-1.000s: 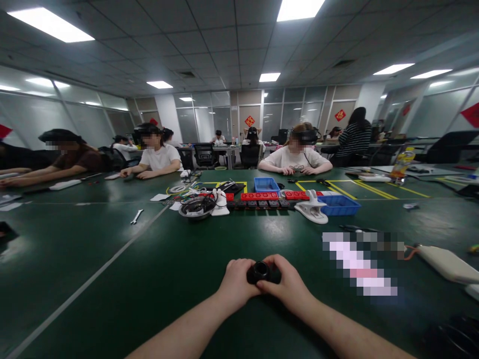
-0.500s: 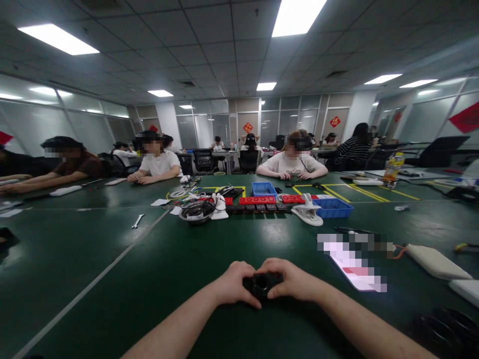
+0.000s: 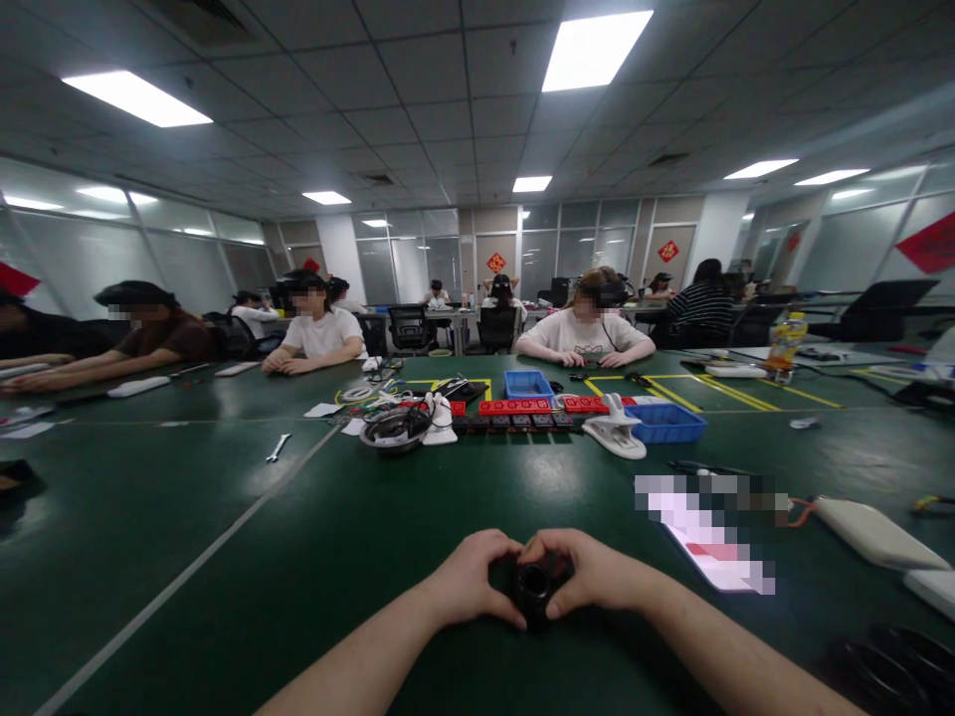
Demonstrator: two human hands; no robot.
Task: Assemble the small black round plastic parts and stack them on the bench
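Observation:
A black object with a round opening is held between both hands, just above or on the green table. My left hand curls round its left side, with the thumb at its lower edge. From the right, my right hand grips it, fingers over the top and thumb near the front. The fingertips of both hands meet at the top. The object's underside cannot be made out.
A lit phone lies right of my hands, near a pale power bank. Black rings sit at the lower right. Farther off are a power strip, blue trays, a white clamp and a wrench. Several people sit beyond.
The black object has turned between my hands and now looks narrower, with its opening tilted upward. My fingertips have come together above it. The whole view has shifted slightly downward.

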